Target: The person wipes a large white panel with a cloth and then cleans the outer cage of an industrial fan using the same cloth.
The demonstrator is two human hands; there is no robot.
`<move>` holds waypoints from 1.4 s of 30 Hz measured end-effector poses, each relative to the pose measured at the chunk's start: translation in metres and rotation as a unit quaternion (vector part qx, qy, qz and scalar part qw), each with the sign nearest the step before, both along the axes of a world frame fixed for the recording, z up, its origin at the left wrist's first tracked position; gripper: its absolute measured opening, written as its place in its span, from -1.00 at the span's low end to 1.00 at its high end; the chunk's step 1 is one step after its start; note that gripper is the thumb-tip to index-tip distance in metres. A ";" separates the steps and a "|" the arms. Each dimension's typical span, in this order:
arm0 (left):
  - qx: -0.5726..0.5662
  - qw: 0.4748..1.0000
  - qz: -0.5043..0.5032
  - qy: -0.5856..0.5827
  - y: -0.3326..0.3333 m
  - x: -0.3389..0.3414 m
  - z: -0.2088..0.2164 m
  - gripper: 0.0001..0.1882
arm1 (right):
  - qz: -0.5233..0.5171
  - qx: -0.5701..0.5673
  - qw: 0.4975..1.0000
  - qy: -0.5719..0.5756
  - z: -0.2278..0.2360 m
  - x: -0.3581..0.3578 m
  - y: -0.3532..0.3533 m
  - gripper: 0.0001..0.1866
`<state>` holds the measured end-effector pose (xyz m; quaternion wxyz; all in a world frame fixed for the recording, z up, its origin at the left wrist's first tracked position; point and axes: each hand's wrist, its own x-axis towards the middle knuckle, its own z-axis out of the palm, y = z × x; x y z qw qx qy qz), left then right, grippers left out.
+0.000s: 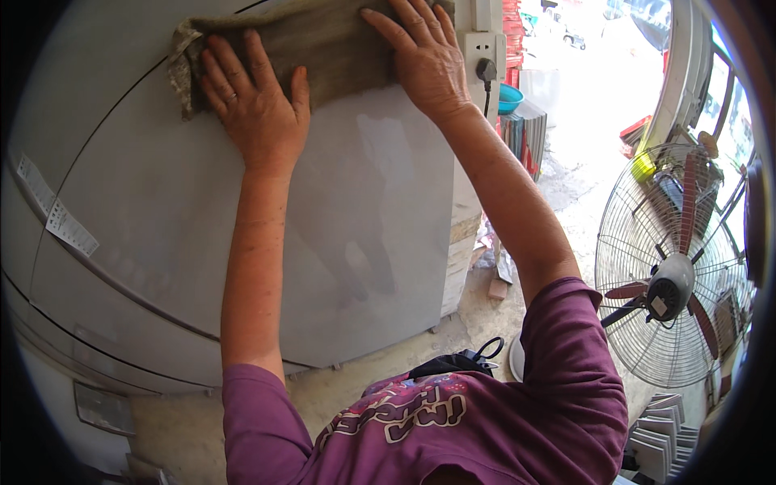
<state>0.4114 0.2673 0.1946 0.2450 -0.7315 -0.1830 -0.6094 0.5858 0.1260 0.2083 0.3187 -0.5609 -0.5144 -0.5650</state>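
Note:
Both arms reach up to a large, smooth grey upright panel. A damp-looking brownish-grey cloth lies spread against its upper part. My left hand rests flat on the cloth's left half, fingers apart, with a ring on one finger. Over the right end of the cloth is my right hand, its fingers stretched out and pressed flat; their tips come close to the top of the view. Neither hand is curled round anything. The cloth's left edge is frayed and crumpled.
Right of the panel, a wall socket holds a black plug with a hanging cord. A large wire-caged fan stands at the right. Beyond are a blue basin and stacked flat boards. Paper labels stick to the panel's left.

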 end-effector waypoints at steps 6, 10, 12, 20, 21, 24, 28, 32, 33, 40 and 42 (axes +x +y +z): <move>0.007 0.999 -0.039 0.004 -0.018 0.021 -0.004 -0.23 | -0.018 0.013 1.000 0.013 0.017 0.011 -0.010 -0.45; 0.031 0.999 -0.035 -0.005 -0.017 0.024 -0.012 -0.26 | 0.006 0.032 0.997 0.064 0.005 0.004 -0.001 -0.45; 0.019 0.999 -0.025 -0.001 -0.018 0.023 -0.018 -0.25 | 0.036 0.058 0.993 0.092 -0.006 0.006 0.009 -0.44; -0.009 0.999 -0.025 0.037 -0.021 0.017 -0.060 -0.29 | 0.033 0.053 0.992 0.114 -0.074 0.000 0.005 -0.41; -0.020 0.999 -0.030 0.040 -0.024 0.019 -0.069 -0.30 | -0.012 0.028 0.992 0.120 -0.085 0.002 -0.003 -0.41; -0.055 0.996 -0.038 0.063 -0.025 0.013 -0.093 -0.30 | 0.044 0.033 0.991 0.118 -0.119 0.008 -0.001 -0.45; -0.113 0.987 -0.043 0.102 -0.030 0.001 -0.136 -0.33 | 0.043 -0.035 0.985 0.164 -0.166 0.002 -0.010 -0.41; -0.152 0.979 -0.061 0.125 -0.027 -0.013 -0.167 -0.31 | 0.027 -0.084 0.978 0.191 -0.192 -0.010 -0.014 -0.38; -0.159 0.977 -0.068 0.128 -0.027 -0.015 -0.165 -0.31 | 0.035 -0.076 0.977 0.198 -0.191 -0.013 -0.012 -0.37; -0.173 0.976 -0.087 0.098 -0.013 -0.040 -0.135 -0.20 | 0.049 -0.066 0.979 0.188 -0.171 -0.034 0.001 -0.33; -0.163 0.979 -0.082 0.087 -0.006 -0.049 -0.122 -0.20 | 0.059 -0.067 0.981 0.172 -0.160 -0.046 0.006 -0.35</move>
